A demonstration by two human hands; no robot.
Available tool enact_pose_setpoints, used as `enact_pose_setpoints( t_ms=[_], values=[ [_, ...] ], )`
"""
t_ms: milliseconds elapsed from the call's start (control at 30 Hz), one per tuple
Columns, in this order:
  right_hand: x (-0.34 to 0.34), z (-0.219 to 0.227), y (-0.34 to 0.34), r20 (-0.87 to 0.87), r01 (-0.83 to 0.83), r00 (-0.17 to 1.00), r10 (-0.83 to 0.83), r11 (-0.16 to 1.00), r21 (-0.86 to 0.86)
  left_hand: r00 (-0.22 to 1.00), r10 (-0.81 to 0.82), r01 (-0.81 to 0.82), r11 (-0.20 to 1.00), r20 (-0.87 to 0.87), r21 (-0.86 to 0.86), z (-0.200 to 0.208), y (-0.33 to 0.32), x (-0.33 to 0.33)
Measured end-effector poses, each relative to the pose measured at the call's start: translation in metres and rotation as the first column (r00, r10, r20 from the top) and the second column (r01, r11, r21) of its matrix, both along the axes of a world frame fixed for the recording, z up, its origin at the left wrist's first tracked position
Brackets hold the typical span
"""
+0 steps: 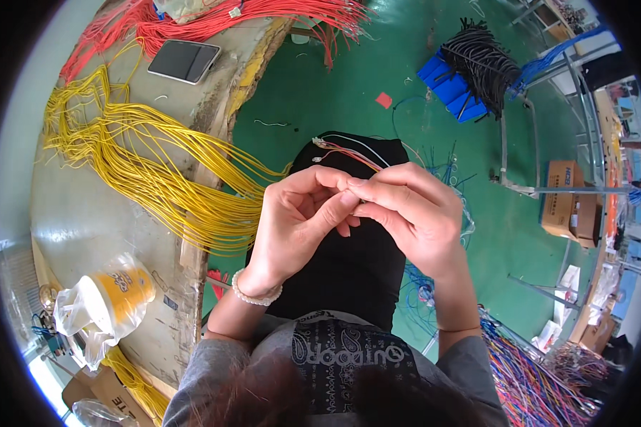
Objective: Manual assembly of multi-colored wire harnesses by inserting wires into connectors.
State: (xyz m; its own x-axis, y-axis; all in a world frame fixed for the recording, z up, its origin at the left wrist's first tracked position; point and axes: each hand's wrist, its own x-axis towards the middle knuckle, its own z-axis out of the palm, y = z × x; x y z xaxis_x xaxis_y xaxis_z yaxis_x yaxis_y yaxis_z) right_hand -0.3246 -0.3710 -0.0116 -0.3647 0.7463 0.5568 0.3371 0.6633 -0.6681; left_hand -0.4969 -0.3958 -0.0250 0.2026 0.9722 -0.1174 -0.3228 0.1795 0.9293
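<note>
Over my lap, my left hand (299, 220) and my right hand (420, 213) meet, thumbs and fingertips pinched together. Whatever sits between the fingertips is hidden or too small to make out. Just beyond my hands, a few thin wires (350, 151), white, red and orange, stretch over the black cloth (342, 263) on my lap. Small white connectors (317, 141) cap their left ends, while the other ends disappear behind my right hand.
On the worn table at left lie yellow wires (149, 178), red wires (192, 32), a phone (184, 61) and a bagged yellow cup (117, 295). At right are a blue bin (463, 92) with black tubing, a cardboard box (564, 199), metal frames and bundled multicoloured wires (534, 384).
</note>
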Motion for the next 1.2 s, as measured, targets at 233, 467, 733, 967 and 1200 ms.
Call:
enact_pose_setpoints(
  t_ms=[233, 467, 733, 967, 1200],
  values=[
    [0.017, -0.001, -0.016, -0.086, 0.039, 0.995, -0.045, 0.996, -0.081, 0.991, 0.067, -0.059, 0.995, 0.114, -0.077, 0.007, -0.01, 0.013],
    [0.011, -0.015, -0.033, -0.217, 0.13, 0.964, -0.154, 0.984, -0.123, 0.992, 0.076, -0.066, 0.993, 0.101, -0.102, 0.007, -0.016, 0.021],
    [0.003, -0.02, -0.035, -0.265, 0.159, 0.948, -0.174, 0.984, -0.077, 0.989, 0.131, -0.129, 0.991, 0.063, -0.033, 0.012, -0.023, 0.028],
    [0.009, -0.009, -0.044, -0.296, 0.06, 0.948, -0.119, 0.978, -0.201, 0.988, 0.131, -0.131, 0.991, 0.084, -0.011, 0.016, -0.024, 0.024],
    [0.012, 0.001, -0.055, -0.326, 0.062, 0.932, -0.159, 0.956, -0.288, 0.994, 0.1, -0.097, 0.993, -0.04, 0.063, 0.021, -0.038, 0.033]
  ],
)
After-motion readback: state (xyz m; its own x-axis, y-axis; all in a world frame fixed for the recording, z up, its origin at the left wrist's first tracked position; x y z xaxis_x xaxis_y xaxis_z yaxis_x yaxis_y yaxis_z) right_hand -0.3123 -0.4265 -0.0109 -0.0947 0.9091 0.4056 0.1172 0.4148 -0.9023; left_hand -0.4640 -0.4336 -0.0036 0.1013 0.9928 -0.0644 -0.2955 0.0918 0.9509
